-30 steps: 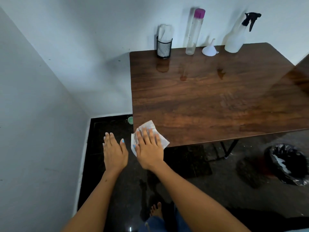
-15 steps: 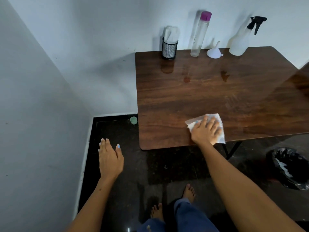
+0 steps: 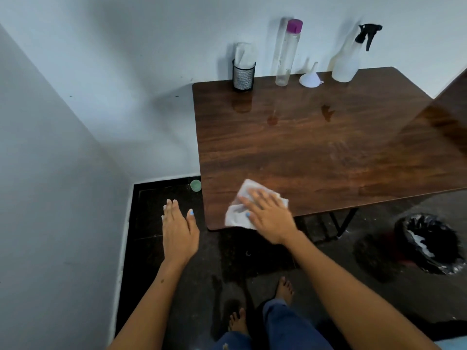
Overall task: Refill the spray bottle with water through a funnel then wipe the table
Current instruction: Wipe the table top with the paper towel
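My right hand (image 3: 269, 213) presses flat on a white tissue (image 3: 236, 215) at the near left corner of the dark wooden table (image 3: 316, 147). My left hand (image 3: 178, 229) hovers off the table's left side over the floor, fingers spread, holding nothing. Along the far edge by the wall stand a white spray bottle (image 3: 347, 63) with a black trigger, a white funnel (image 3: 310, 77) lying mouth down, and a tall clear water bottle (image 3: 286, 53) with a purple cap.
A black mesh cup (image 3: 243, 77) with tissues stands at the table's far left corner. A bin with a black liner (image 3: 429, 242) sits on the floor at right. A small green cap (image 3: 195, 185) lies on the dark floor near the wall. My bare feet (image 3: 284, 289) are below.
My right hand slid the tissue from the near left corner to the right along the near edge, then back left to the corner. My left hand stayed off the table.
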